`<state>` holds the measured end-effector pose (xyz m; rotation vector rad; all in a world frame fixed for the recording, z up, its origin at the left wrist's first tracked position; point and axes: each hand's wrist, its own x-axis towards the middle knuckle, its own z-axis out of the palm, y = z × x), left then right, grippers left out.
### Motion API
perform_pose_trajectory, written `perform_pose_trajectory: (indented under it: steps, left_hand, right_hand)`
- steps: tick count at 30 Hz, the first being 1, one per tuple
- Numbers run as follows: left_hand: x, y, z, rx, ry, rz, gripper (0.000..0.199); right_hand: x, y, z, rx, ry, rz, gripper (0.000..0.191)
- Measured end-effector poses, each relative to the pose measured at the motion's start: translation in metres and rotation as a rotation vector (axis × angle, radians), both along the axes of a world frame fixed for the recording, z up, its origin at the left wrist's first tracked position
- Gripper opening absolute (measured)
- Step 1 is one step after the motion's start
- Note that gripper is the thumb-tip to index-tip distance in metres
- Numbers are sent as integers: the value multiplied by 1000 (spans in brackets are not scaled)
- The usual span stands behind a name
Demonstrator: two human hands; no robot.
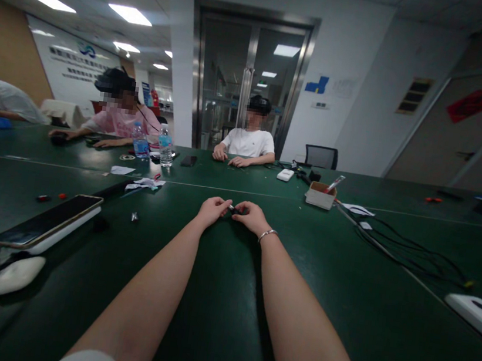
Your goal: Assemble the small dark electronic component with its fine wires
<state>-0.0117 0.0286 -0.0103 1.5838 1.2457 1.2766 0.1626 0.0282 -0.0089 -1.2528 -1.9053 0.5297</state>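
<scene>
Both arms reach forward over the green table (225,297), and the fingertips meet near its middle. My left hand (213,209) pinches the silvery end of a small silver-and-black piece (232,208). Its dark end sits in the closed fingers of my right hand (253,216), which has a silver bracelet at the wrist. The piece is too small to name, and fingers cover part of it. A small shiny bit (134,217) lies on the table left of my hands.
On the left, a phone (47,220) rests on a white box, near cables and a white mouse-like object (17,275). Ahead are water bottles (165,146), papers (145,184) and a small open box (320,197). Black cables (409,250) run along the right. People sit across the table.
</scene>
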Motion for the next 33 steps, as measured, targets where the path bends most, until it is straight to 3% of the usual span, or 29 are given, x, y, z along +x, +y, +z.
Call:
perform_pose_trajectory:
  steps: [4, 7, 10, 15, 18, 19, 21, 24, 26, 30, 33]
  left_hand:
    - [-1, 0, 1, -11, -13, 4, 43]
    - [-2, 0, 3, -38, -76, 6, 46]
    - [-2, -1, 4, -56, -105, 2, 46]
    - [-3, -2, 4, -53, -87, -34, 45]
    - [-3, -4, 5, -47, -64, -48, 43]
    - [-3, -5, 6, -45, -54, -52, 42]
    - [-2, -7, 7, -44, -42, -59, 40]
    - [0, -8, 7, -42, -65, -76, 38]
    - [2, -8, 6, -25, -80, -102, 36]
    - [4, -7, 3, 12, -74, -96, 34]
    - [5, -7, 3, 22, -57, -101, 34]
  right_hand:
    - [1, -6, 5, -6, -62, -28, 23]
    - [3, -8, 11, -32, -169, -159, 24]
    - [18, -8, 14, -93, -220, -375, 29]
    - [71, -8, 15, -109, -163, -826, 29]
    - [87, -11, 29, -100, -181, -1032, 39]
    - [84, -13, 37, -61, -197, -1027, 40]
    - [68, -15, 52, 31, -220, -848, 38]
    - [23, -17, 66, -59, -214, -285, 32]
    - [-7, -20, 65, -111, -240, -61, 27]
    - [-42, -28, 51, 28, -389, -59, 11]
    - [-38, -29, 48, 102, -387, -70, 13]
